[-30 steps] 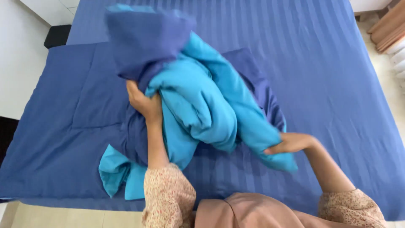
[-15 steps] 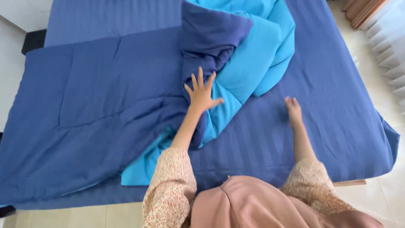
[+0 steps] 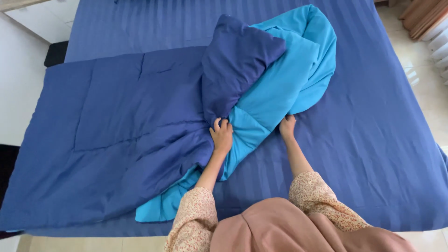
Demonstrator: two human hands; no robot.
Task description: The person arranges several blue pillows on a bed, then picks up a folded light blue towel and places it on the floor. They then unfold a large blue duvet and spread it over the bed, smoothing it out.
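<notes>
Overhead, head view only. Quilt [image 3: 140, 135] lies on the bed [image 3: 387, 140], dark blue on one face, bright turquoise on the other. Its flat part spreads left of the person's hands; its bunched end rises beyond them in a turquoise hump with a dark blue flap folded over.

Left hand [image 3: 222, 135]: fingers curled shut, grip pinching the quilt where the dark face meets the turquoise one. Right hand [image 3: 287, 126]: just right of the left hand, fingers bent down onto the turquoise edge; whether it pinches cloth or merely presses, cannot tell.

Long axis of the quilt runs from the near-left bed corner up towards the hump, slanting away and right of the hands. The flat end points left, the bunched end points to the far side.

Risks, as judged: the hump is loose and tall, so a pull from the hands could tumble it sideways and twist the layers. A turquoise corner below the left hand lies near the bed's edge and might slide off.
</notes>
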